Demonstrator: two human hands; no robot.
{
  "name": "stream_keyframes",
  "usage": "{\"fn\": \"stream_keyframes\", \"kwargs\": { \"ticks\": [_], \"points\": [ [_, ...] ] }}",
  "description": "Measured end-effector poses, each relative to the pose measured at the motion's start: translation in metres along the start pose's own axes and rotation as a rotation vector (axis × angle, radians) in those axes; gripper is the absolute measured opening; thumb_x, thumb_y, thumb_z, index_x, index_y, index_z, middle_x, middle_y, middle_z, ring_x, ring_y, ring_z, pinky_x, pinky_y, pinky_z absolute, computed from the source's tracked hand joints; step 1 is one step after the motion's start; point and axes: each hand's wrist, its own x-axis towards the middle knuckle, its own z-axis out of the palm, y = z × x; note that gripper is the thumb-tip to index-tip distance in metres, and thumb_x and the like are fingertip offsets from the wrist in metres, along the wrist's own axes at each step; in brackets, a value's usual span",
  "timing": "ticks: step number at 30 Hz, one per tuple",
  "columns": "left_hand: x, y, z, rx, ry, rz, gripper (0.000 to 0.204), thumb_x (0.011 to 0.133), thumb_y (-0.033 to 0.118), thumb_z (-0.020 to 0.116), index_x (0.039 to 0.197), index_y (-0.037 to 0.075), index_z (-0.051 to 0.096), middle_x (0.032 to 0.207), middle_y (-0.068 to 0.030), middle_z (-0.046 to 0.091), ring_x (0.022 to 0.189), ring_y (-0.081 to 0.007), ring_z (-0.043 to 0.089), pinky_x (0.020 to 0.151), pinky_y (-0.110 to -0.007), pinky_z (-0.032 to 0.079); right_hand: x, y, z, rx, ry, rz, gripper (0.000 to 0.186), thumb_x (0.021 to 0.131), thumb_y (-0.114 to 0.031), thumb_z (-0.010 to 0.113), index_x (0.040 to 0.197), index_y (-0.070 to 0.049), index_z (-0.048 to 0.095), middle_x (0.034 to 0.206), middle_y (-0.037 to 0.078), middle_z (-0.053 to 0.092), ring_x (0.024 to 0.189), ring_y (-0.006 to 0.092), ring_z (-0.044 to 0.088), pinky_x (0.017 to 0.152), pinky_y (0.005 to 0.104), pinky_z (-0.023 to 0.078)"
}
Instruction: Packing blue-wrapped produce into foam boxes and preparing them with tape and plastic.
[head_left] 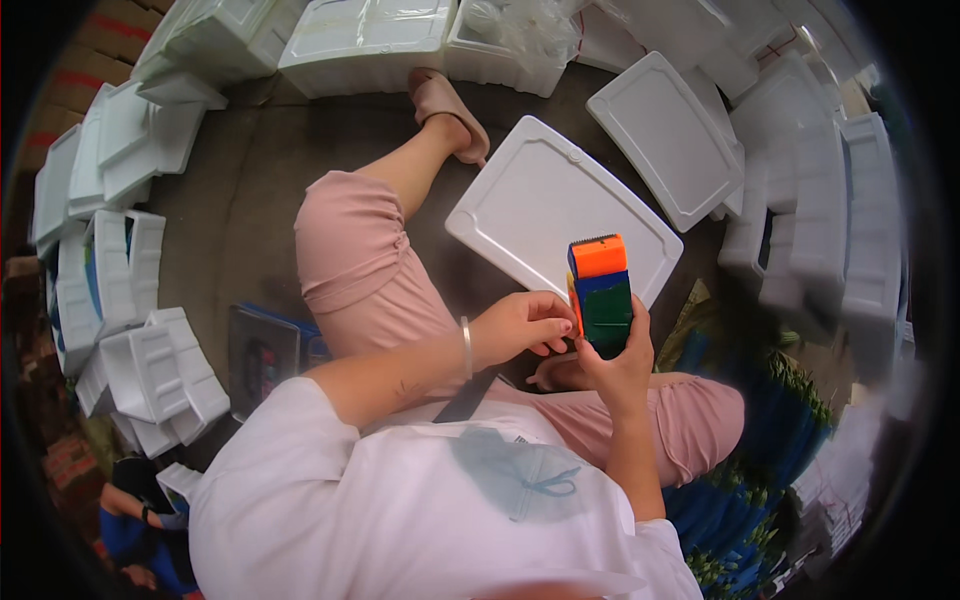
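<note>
In front of me my right hand (622, 368) grips a hand-held tape dispenser (606, 312) from below and from its right side. The dispenser stands about upright, with an orange toothed end at the top and a blue and dark green body. My left hand (520, 328) is close by the dispenser's left side, its fingers curled in. Whether those fingertips pinch anything cannot be made out. Just beyond both hands is a white foam box lid (540, 190), whose near corner is partly covered by the dispenser.
White foam boxes (365, 50) line the far side, one topped with clear plastic (520, 35). More lids (665, 140) lean at right; boxes (150, 370) are stacked at left. A dark case (265, 355) sits by my left leg. Green produce (770, 430) lies at right; another person's arm (125, 505) shows lower left.
</note>
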Motion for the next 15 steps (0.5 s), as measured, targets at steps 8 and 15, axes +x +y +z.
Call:
{"fn": "stream_keyframes", "kwargs": {
  "ticks": [8, 15],
  "points": [
    [-0.01, 0.022, -0.023, -0.105, 0.163, 0.142, 0.038, 0.096, 0.027, 0.048, 0.124, 0.001, 0.053, 0.12, -0.0082, 0.056, 0.107, -0.0135, 0.054, 0.094, -0.029, 0.043, -0.005, 0.002, -0.009, -0.072, -0.122, -0.358, 0.072, 0.054, -0.012, 0.076, 0.12, -0.004, 0.048, 0.093, 0.014, 0.06, 0.082, 0.0292, 0.06, 0.071, 0.0362, 0.048],
    [-0.026, 0.045, -0.018, -0.007, 0.107, 0.201, 0.029, 0.093, 0.019, 0.054, 0.117, 0.001, 0.057, 0.106, -0.004, 0.062, 0.094, -0.0067, 0.057, 0.082, -0.021, 0.047, 0.004, 0.009, -0.019, -0.055, -0.106, -0.499, 0.076, 0.053, -0.012, 0.077, 0.122, -0.005, 0.046, 0.092, 0.013, 0.058, 0.083, 0.03, 0.058, 0.068, 0.0374, 0.046]
  ]
}}
